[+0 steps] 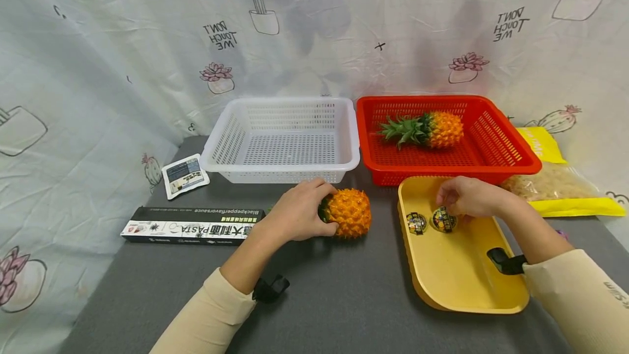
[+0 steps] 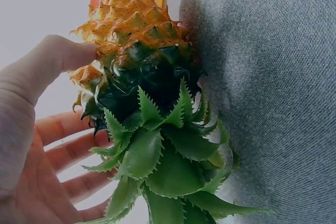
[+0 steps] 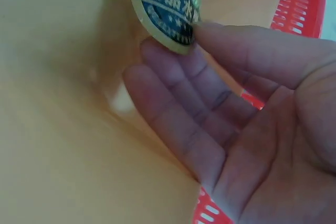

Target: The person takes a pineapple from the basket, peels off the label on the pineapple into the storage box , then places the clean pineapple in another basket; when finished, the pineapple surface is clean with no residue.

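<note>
Head: left hand (image 1: 300,209) grips spiky pineapple (image 1: 348,213).

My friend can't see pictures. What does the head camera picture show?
A person's left hand holds a toy pineapple on a grey table, while the right hand touches a round packet in a yellow tray. Behind stand a white basket and a red basket with another pineapple.
</note>
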Tool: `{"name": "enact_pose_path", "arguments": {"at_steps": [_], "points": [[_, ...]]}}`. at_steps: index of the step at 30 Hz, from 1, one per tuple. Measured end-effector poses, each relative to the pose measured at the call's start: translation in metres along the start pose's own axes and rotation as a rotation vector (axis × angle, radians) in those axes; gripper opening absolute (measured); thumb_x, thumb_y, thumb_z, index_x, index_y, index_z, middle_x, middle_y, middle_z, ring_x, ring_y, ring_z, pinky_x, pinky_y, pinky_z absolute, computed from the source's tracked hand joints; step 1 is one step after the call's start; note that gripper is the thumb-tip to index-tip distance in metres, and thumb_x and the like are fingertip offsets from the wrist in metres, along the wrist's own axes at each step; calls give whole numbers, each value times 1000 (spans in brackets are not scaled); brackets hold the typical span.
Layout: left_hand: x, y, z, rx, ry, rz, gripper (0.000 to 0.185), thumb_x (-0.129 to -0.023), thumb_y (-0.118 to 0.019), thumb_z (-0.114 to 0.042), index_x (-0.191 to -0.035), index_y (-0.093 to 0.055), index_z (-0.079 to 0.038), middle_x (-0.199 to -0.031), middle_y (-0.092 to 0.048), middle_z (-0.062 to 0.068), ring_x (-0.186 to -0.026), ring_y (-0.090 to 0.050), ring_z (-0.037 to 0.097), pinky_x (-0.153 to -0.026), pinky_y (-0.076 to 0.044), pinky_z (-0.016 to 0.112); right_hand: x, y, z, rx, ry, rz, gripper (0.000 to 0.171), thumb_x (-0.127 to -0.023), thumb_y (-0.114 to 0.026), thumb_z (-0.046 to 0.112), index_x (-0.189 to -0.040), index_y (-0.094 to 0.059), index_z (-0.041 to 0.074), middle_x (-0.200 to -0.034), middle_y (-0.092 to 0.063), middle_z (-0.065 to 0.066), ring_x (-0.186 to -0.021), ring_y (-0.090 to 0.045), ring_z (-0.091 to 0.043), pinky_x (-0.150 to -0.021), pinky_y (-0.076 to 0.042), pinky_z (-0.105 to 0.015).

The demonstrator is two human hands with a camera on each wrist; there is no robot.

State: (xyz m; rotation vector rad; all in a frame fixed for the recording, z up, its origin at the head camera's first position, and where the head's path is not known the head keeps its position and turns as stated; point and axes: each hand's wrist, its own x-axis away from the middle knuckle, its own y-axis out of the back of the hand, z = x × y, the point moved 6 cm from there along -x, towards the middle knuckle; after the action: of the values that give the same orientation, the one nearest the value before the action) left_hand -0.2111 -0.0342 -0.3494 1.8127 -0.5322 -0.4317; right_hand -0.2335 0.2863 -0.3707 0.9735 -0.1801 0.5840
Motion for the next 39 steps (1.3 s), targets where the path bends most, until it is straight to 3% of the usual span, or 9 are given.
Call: {"name": "enact_pose_path", "arguments": {"at_steps": [7, 11, 18, 22, 28, 39], "points": [[2, 3, 0, 7, -2, -8, 63, -83, -80, -43, -137, -63, -15, -129, -63, 3, -111, -62, 26, -96, -53, 46, -1, 2, 2, 146, -13, -15, 23, -87, -66, 1, -109, -65, -1, -86, -61, -5, -74, -53, -18, -66, -44, -33], [3, 4, 0, 9, -1, -9, 63, -83, -80, -43, -137, -63, -15, -129, -63, 3, -111, -61, 25, -96, -53, 46, 0, 6, 7, 189, -23, -33, 23, -88, -68, 4, -111, -67, 0, -93, -65, -8, -79, -56, -20, -69, -48, -34], [2, 4, -1, 9, 4, -2, 64, -82, -80, -44, -137, -63, -15, -131, -63, 2, -112, -61, 25, -97, -53, 46, 5, 11, 35, 236, 79, -138, 17, -91, -75, 14, -105, -71, 5, -96, -71, -1, -90, -63, -21, -80, -54, -42], [1, 2, -1, 12, -2, 6, 64, -83, -80, -44, -137, -63, -15, -131, -63, 2, -113, -61, 25, -97, -53, 45, 10, 14, 51, 212, 101, -187, 18, -93, -75, 19, -106, -71, 7, -98, -71, -1, -90, -64, -20, -78, -53, -39], [0, 2, 0, 18, 8, 11, 64, -83, -80, -43, -138, -62, -15, -132, -62, 2, -113, -61, 25, -97, -53, 45, 8, 14, 83, 78, 99, -185, 19, -97, -71, 24, -109, -69, 10, -105, -71, -6, -79, -63, -20, -70, -54, -34], [1, 1, 0, 38, 7, 8, 64, -83, -80, -42, -138, -62, -14, -131, -62, 2, -111, -61, 25, -97, -52, 45, -6, 2, 127, -36, 145, -161, 24, -97, -72, 28, -116, -68, 13, -114, -72, -9, -90, -67, -25, -75, -61, -37]]}}
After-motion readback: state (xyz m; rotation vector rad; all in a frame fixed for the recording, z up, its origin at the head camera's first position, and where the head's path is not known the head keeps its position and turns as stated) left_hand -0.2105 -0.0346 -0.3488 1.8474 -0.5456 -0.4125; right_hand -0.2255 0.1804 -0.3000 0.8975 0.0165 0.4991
